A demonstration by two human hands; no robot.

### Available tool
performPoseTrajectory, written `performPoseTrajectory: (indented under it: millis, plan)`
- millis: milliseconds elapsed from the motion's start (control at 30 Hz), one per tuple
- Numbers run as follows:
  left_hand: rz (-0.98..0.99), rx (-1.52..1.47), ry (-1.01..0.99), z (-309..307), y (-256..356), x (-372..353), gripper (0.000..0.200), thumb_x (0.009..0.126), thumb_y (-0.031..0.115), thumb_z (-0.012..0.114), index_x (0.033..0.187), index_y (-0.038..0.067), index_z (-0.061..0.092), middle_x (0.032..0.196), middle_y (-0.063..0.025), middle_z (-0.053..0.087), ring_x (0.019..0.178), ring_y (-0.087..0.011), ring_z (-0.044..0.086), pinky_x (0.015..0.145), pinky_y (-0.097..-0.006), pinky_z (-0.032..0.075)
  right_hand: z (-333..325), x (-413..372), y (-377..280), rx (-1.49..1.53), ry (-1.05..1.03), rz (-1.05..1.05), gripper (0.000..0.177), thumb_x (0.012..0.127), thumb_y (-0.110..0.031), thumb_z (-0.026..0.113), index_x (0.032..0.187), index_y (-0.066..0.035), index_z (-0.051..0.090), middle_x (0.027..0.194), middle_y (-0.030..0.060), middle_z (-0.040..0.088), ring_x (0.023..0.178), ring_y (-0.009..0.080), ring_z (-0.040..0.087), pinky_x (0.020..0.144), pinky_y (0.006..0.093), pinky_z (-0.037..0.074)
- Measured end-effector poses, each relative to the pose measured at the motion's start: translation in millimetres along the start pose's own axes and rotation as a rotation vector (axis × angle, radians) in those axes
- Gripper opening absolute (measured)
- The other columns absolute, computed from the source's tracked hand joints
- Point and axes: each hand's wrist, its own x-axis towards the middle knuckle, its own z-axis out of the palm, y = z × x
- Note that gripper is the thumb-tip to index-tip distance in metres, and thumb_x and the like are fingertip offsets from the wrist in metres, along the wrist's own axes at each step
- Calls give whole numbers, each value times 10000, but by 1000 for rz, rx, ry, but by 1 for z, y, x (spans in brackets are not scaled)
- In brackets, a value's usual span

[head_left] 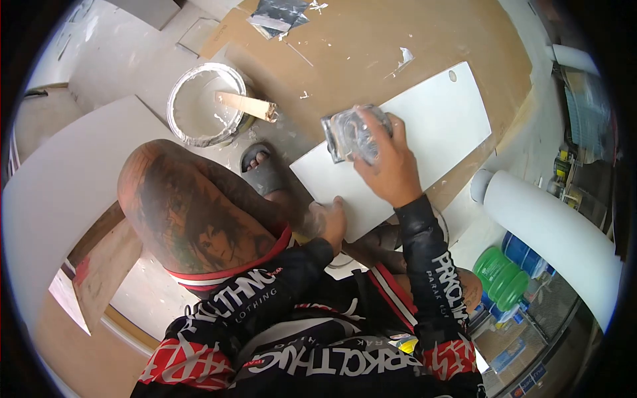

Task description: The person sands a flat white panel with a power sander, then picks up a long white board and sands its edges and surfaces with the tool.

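A white rectangular panel (431, 126) lies flat on a brown board (371, 46). My right hand (388, 159) presses a grey, filler-smeared sanding block (345, 136) onto the panel's near half. My left hand (328, 222) rests on the panel's near corner and holds it down. My knee (179, 199) is bent up to the left of the panel, and a foot in a grey sandal (262, 166) sits beside it.
A white paint bucket (202, 103) with a wooden stick (249, 106) across its rim stands at the left. A large white sheet (60, 192) lies far left. A white roll (551, 232) and a green bottle (501, 275) are at the right.
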Motion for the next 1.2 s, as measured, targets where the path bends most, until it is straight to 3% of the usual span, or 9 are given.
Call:
performPoseTrajectory:
  millis: [200, 267, 333, 467, 667, 800, 933, 1033, 1200]
  plan:
    - [-53, -10, 42, -6, 20, -1, 642, 948, 378, 667, 1342, -80, 451, 1318, -272, 576, 1218, -386, 582, 1053, -456, 444, -26, 30, 70, -35, 203, 191, 861, 781, -103, 781, 1556, -198, 416, 1329, 208, 505, 1126, 343, 594, 991, 404, 510]
    - [-24, 20, 61, -3, 24, 16, 646, 948, 382, 669, 1346, -78, 453, 1311, -273, 586, 1209, -384, 591, 1051, -453, 444, -44, 40, 98, -39, 230, 232, 898, 753, -193, 783, 1555, -234, 381, 1337, 245, 489, 1177, 381, 574, 1026, 438, 502]
    - [138, -318, 116, 2, 19, 43, 680, 937, 399, 714, 1368, -49, 439, 1269, -187, 604, 1125, -277, 598, 978, -437, 476, -55, 43, 124, -91, 359, 458, 911, 742, -230, 787, 1556, -222, 377, 1335, 264, 494, 1182, 394, 570, 1043, 439, 488]
    - [413, -270, 295, 2, 36, 84, 639, 941, 309, 729, 1384, -43, 433, 1282, -177, 597, 1115, -267, 591, 961, -414, 481, -63, 18, 179, -27, 401, 513, 928, 728, -233, 785, 1559, -205, 373, 1328, 303, 496, 1178, 408, 552, 1052, 447, 472]
    - [294, -419, 175, -17, 56, 72, 526, 950, 194, 689, 1372, -51, 492, 1171, -190, 660, 988, -259, 662, 861, -375, 535, -34, -77, 132, 150, 403, 326, 883, 753, -84, 737, 1554, -136, 368, 1379, 265, 496, 1232, 388, 515, 1073, 460, 442]
    - [433, -364, 43, -23, 26, 67, 292, 951, 80, 594, 1220, -33, 589, 1042, -147, 719, 895, -230, 687, 797, -374, 536, -10, -125, 77, -2, 355, 369, 864, 770, -73, 729, 1554, -126, 369, 1359, 259, 480, 1217, 394, 523, 1063, 452, 451]
    - [550, 24, 72, -17, -14, 42, 306, 913, 166, 644, 1171, 3, 618, 1046, -171, 735, 950, -315, 716, 868, -413, 540, 3, -127, 57, 30, 391, 371, 875, 772, -95, 741, 1562, -148, 369, 1330, 257, 475, 1150, 378, 547, 1036, 453, 471]
    - [282, 31, -55, -6, -42, 37, 410, 887, 241, 695, 1194, -13, 599, 1069, -203, 721, 974, -348, 709, 885, -424, 540, -4, -109, 64, 56, 387, 409, 865, 771, -91, 749, 1549, -128, 374, 1354, 269, 489, 1202, 385, 547, 1047, 455, 469]
    - [230, -121, -47, 2, -30, 54, 510, 866, 308, 768, 1193, -43, 596, 1136, -224, 689, 993, -325, 681, 874, -428, 537, -23, -78, 85, 95, 451, 485, 865, 767, -86, 769, 1538, -111, 378, 1339, 279, 531, 1239, 382, 567, 1038, 442, 486]
